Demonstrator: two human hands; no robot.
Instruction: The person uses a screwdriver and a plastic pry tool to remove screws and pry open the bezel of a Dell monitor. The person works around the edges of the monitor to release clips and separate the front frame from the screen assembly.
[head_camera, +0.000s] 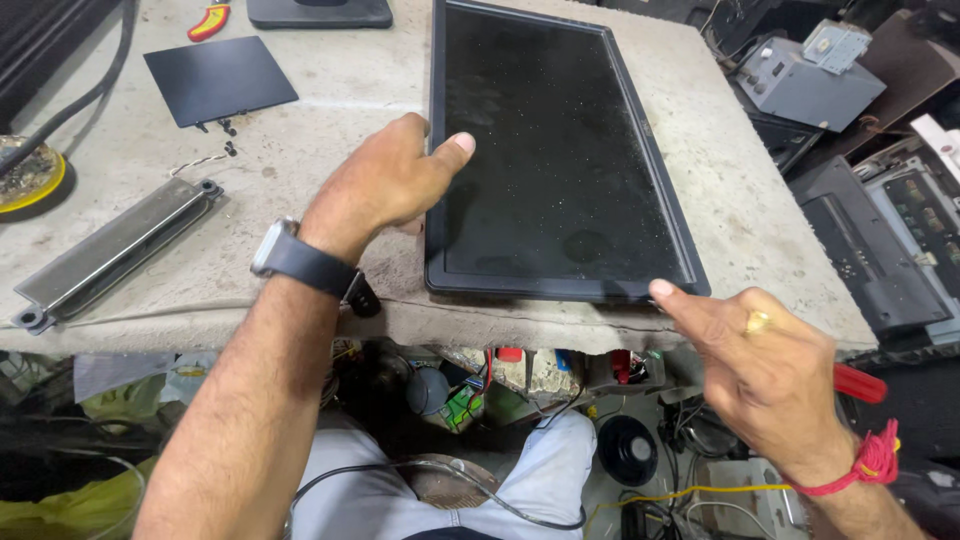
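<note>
monitor (560, 150): flat black screen lying glass-up on the worn cloth-covered bench (330, 80); its near edge sits right at the bench lip, just past my fingers

left hand (385, 185): resting against the monitor's left bezel near the bottom corner; thumb hooked over the frame onto the glass side, other fingers curled loosely; not gripping anything, just bracing

right hand (755, 365): fingertip touching the bottom right corner of the bezel; rest of the fingers half folded; something red (858, 383) pokes out behind it, looks like a tool handle but can't tell if I'm actually holding it

slide risk: the screen's so close to the edge that a shove from my left could probably push it off toward my lap; only that one right fingertip is stopping it

glass risk: my thumb's pressing near the panel; leaning on it could likely crack or smudge it; it's already dusty

loose bits: small black screws (228, 128) and a dark flat panel (218, 78) sit beyond my left hand, well apart from it; an elbow sweep could scatter the screws

metal bracket (112, 252): long grey strip out left of my left wrist; clear of the screen
</note>
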